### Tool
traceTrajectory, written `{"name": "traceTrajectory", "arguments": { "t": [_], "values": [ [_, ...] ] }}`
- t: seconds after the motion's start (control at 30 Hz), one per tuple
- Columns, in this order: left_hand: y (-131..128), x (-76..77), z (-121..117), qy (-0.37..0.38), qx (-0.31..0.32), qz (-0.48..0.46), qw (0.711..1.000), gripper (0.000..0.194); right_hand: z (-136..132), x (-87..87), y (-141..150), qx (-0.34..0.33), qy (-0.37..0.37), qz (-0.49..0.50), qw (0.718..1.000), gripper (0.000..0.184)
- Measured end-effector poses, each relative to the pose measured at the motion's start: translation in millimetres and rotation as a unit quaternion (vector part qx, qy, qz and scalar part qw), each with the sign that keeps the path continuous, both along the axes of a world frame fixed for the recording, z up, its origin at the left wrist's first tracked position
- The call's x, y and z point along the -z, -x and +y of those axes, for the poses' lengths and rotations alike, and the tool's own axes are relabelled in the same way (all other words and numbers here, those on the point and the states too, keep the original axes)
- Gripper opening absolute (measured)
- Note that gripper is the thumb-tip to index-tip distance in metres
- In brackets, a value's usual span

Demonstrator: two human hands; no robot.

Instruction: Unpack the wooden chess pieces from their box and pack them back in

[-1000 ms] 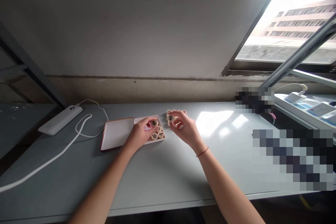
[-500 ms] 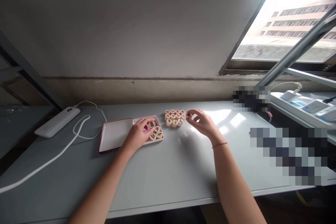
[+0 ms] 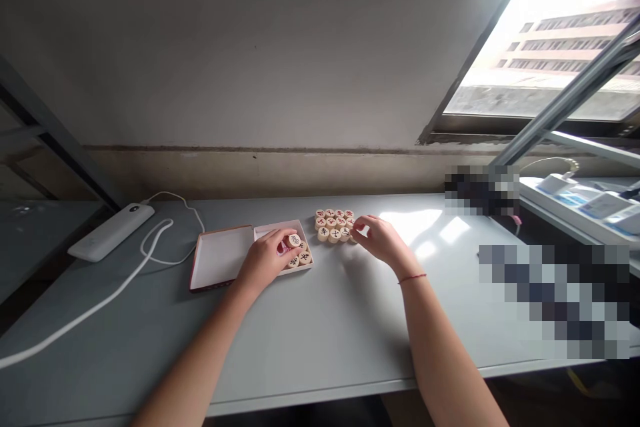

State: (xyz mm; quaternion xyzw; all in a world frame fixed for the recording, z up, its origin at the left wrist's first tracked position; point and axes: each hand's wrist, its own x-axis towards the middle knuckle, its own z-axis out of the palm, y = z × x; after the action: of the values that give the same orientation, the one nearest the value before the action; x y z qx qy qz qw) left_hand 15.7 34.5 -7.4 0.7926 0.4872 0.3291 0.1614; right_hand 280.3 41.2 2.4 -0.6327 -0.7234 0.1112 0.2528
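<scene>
My left hand (image 3: 265,257) is over a shallow white box (image 3: 280,232), its fingertips pinching a round wooden xiangqi piece (image 3: 295,241) with a black character. Several more pieces (image 3: 305,257) lie in the box, partly hidden by that hand. A white lid with a red rim (image 3: 220,257) lies against the box's left side. My right hand (image 3: 380,241) rests at the right edge of a tight cluster of xiangqi pieces (image 3: 332,224) on the table, its fingertips touching the pieces. Its fingers partly hide the cluster's nearest pieces.
A grey table (image 3: 310,333) runs across the view, with a white power bank (image 3: 111,232) and its white cable (image 3: 95,307) at the left. A white power strip (image 3: 580,197) sits at the right, beside pixelated patches, under a window and a metal bar.
My right hand has moved left, from just beside the cluster to touching its right edge. The piece in my left hand has shifted slightly right over the box.
</scene>
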Motion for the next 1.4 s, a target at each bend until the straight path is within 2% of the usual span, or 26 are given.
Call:
{"name": "traceTrajectory", "arguments": {
  "t": [0.07,0.17,0.23,0.3,0.43,0.57,0.7,0.77,0.9,1.2,1.4],
  "values": [
    [-3,-0.3,-3,-0.032,0.008,0.019,0.999,0.021,-6,-5.8,24,-0.056,-0.051,0.036,0.996,0.016],
    [-9,-1.6,-9,-0.080,0.020,0.044,0.996,0.020,-19,-9.5,64,-0.147,-0.044,0.081,0.985,0.026],
    [-13,-2.3,-12,-0.104,0.017,0.051,0.993,0.017,-26,-8.2,84,-0.156,-0.057,0.093,0.982,0.023],
    [-14,-2.7,-12,-0.116,0.013,0.055,0.992,0.015,-28,-6.0,91,-0.150,-0.067,0.104,0.981,0.018],
    [-8,-3.9,-7,-0.105,0.023,0.058,0.993,0.022,-20,-5.9,72,-0.130,-0.101,0.129,0.978,0.018],
    [5,-6.8,2,-0.096,0.004,0.032,0.995,0.023,-7,-9.8,31,-0.033,-0.118,0.165,0.979,0.025],
    [12,-10.9,4,-0.074,-0.023,0.030,0.997,0.027,-5,-10.7,-3,0.061,-0.072,0.109,0.989,0.032],
    [12,-12.5,3,-0.067,-0.028,0.035,0.997,0.029,-7,-9.9,-13,0.083,-0.021,0.070,0.994,0.026],
    [12,-13.3,3,-0.059,-0.030,0.043,0.997,0.030,-9,-6.3,-21,0.081,0.053,0.015,0.995,0.010],
    [19,-10.3,10,-0.080,-0.033,0.061,0.994,0.030,-4,-0.1,-11,0.047,0.106,0.019,0.993,0.005],
    [27,-7.5,15,-0.065,-0.037,0.082,0.994,0.029,-2,4.6,-6,0.044,0.083,-0.004,0.996,0.011]
  ]
}}
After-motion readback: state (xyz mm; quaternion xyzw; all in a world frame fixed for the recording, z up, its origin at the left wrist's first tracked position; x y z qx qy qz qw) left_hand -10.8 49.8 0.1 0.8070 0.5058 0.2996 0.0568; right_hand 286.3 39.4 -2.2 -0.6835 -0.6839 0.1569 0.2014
